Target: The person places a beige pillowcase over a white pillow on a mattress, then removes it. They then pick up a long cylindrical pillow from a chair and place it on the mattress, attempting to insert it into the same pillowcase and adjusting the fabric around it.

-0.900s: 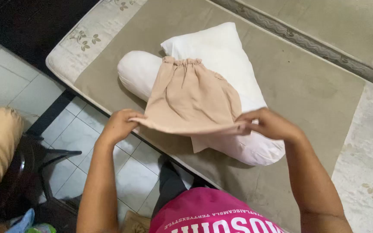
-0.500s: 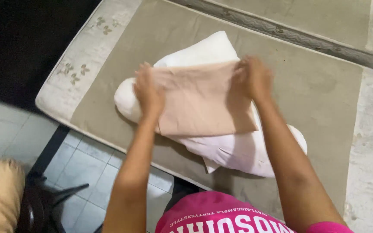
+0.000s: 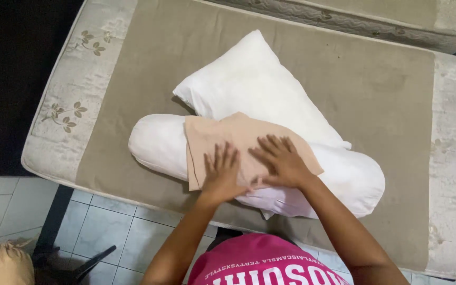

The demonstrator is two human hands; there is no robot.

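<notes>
A folded beige cloth (image 3: 222, 138) lies on top of a long white bolster (image 3: 354, 182) on the mattress (image 3: 133, 105). My left hand (image 3: 221, 171) rests flat on the cloth's near edge, fingers spread. Beside it, my right hand (image 3: 279, 161) presses flat on the cloth, fingers spread too. Neither hand grips anything. A white pillow (image 3: 254, 89) lies behind the bolster, partly under the cloth's far edge.
The mattress has a tan top and pale floral borders (image 3: 69, 113). A second mattress edge (image 3: 354, 21) runs along the far side. Pale floor tiles (image 3: 106, 232) lie below. A tan bundle (image 3: 3, 264) and a dark frame (image 3: 75, 264) sit at bottom left.
The cloth was held up by both hands, then folded over and laid on the bolster. Both hands have let go and now lie flat on it.
</notes>
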